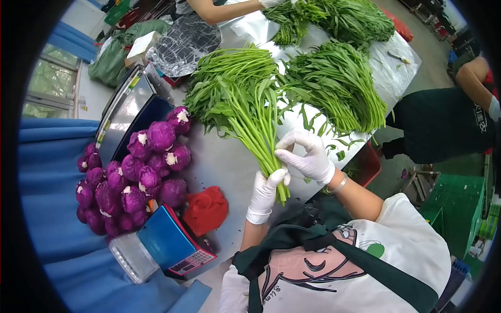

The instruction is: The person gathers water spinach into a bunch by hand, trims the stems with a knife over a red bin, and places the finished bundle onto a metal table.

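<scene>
My gloved left hand is wrapped around the lower stems of a bunch of water spinach, its cut ends poking out below my fingers. The leafy end points up and left over the metal table. At the bunch's right edge, my gloved right hand pinches thumb and forefinger against a stem; the exact grip point is small. Behind the bunch lies a pile of the same greens, and to the right another heap lies with its stems toward me.
Purple cabbages are stacked at left, beside a blue scale and a red cloth. More greens lie at the far end, near a co-worker's arm. Another person stands at right. A red crate sits below the table edge.
</scene>
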### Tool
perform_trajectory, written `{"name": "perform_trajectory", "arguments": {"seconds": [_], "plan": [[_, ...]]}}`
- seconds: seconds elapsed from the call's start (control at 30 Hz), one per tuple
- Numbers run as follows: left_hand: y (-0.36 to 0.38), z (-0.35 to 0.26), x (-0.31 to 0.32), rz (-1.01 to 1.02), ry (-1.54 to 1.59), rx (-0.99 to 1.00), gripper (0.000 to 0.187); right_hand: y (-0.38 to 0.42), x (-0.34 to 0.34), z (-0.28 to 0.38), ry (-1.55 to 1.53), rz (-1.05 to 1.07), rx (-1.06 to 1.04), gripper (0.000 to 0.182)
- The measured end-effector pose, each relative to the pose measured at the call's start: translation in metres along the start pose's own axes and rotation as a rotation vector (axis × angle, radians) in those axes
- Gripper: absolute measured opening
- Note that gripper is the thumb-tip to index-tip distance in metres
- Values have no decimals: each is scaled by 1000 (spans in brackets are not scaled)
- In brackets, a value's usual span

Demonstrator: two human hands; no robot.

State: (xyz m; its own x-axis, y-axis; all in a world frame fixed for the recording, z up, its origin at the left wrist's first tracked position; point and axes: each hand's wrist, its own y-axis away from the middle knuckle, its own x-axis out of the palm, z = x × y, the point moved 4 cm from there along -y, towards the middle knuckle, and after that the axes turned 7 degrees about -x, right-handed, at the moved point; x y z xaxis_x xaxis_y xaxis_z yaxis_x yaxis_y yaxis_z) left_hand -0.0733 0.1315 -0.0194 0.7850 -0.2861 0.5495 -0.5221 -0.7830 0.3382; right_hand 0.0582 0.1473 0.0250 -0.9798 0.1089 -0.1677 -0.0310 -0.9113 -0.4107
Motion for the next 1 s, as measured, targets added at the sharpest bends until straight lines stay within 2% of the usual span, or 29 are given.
{"name": "perform_trajectory", "arguments": {"seconds": [0.07, 0.1, 0.17, 0.23, 0.27, 0.33, 0.4, 0.43, 0.47, 0.5, 0.53, 0.6, 0.67, 0.7, 0.77, 0.83, 0.87, 0.93, 0.97, 1.0], "plan": [[-1, 0, 0, -10, 115, 13, 20, 2, 2, -3, 29, 58, -176, 9], [1, 0, 1, -18, 63, 14, 22, 0, 4, -2, 45, 87, -273, 9], [1, -7, 1, -33, -50, 38, 26, 3, -6, -13, -95, -65, -105, 9], [2, -10, -6, -109, -129, 43, 22, -1, -16, -29, 198, -62, 13, 13], [2, -10, -8, -167, -165, 35, 20, -7, -18, -33, 674, 91, -169, 29], [0, -7, -12, -233, -187, 67, 15, 9, -15, -62, -69, 179, 506, 38], [-6, 1, -8, -321, -307, -23, 15, 8, 8, -52, -666, 234, 645, 55], [-8, 6, -6, -363, -368, -72, 16, 4, 18, -42, -334, 320, 541, 57], [-17, 24, -18, -401, -786, 16, 26, -1, 28, -42, -154, 335, 445, 52], [-28, 56, -32, -389, -715, 31, 38, -5, 36, -45, 27, 347, 344, 48], [-38, 76, -36, -390, -390, 116, 44, -4, 45, -54, 97, 373, 348, 43], [-40, 63, -32, -364, -444, 241, 55, -6, 54, -69, 177, 436, 288, 35], [-25, 41, -16, -333, -1189, 315, 63, -25, 45, -85, 355, 629, 150, 37], [-23, 42, -18, -170, -801, 64, 74, -41, 42, -89, 442, 730, 83, 38], [-18, 74, -44, -174, -970, 133, 74, -89, 36, -91, 351, 901, 47, 34], [-12, 84, -58, -204, -932, 53, 66, -142, 35, -79, 386, 997, -160, 40], [-8, 84, -64, -230, -923, -22, 59, -166, 36, -77, 387, 1014, -160, 41], [-2, 88, -76, -287, -887, -77, 57, -210, 38, -61, 363, 1020, -189, 42], [0, 89, -84, -315, -871, -103, 56, -231, 42, -81, 470, 1000, -299, 40], [1, 90, -91, -355, -888, -71, 52, -250, 43, -97, 506, 1014, -286, 41]]}}
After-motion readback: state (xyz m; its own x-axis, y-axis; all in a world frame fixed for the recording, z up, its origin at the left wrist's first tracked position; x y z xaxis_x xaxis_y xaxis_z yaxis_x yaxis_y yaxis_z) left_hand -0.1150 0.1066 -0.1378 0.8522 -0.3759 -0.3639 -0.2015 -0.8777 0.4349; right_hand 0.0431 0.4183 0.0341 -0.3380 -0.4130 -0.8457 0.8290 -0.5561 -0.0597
